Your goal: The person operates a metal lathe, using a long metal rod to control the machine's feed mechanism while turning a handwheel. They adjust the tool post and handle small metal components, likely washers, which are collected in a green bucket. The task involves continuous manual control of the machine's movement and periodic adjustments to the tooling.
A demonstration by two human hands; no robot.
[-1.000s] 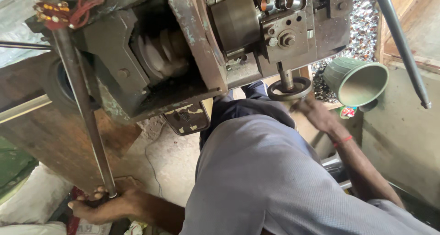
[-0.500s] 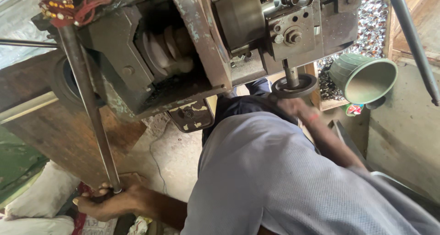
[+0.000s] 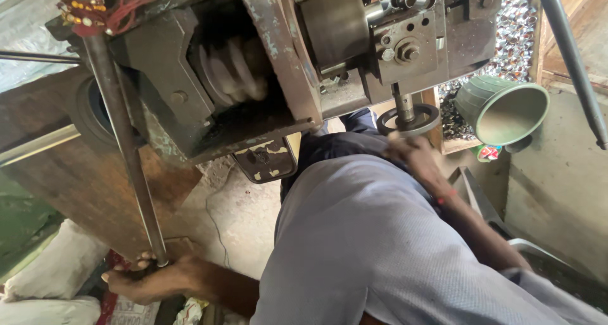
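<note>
Head view, looking down over the person's grey shirt (image 3: 380, 249) at a heavy machine (image 3: 266, 65).

Left hand (image 3: 149, 277): low in the frame, fingers wrapped closed around the bottom end of a long steel lever rod (image 3: 123, 141). The rod runs up and slightly left from the hand to the top of the machine, where red thread and beads (image 3: 104, 14) are tied around it.

Right hand (image 3: 415, 157): raised to the round die plate (image 3: 408, 119) under the vertical ram shaft (image 3: 402, 100), fingertips touching the plate's lower edge. Fingers blurred; cannot tell whether they pinch anything. A red band sits on that wrist.

Machine body: grooved pulley (image 3: 231, 68) in a recess, blurred; bolted block (image 3: 405, 46) above the ram.

Surroundings: green metal funnel (image 3: 503, 109) just right of the die plate, mouth facing the camera. Behind it, a heap of small shiny metal pieces (image 3: 513, 40). White sacks (image 3: 54, 268) lower left, on the floor near the left hand.
</note>
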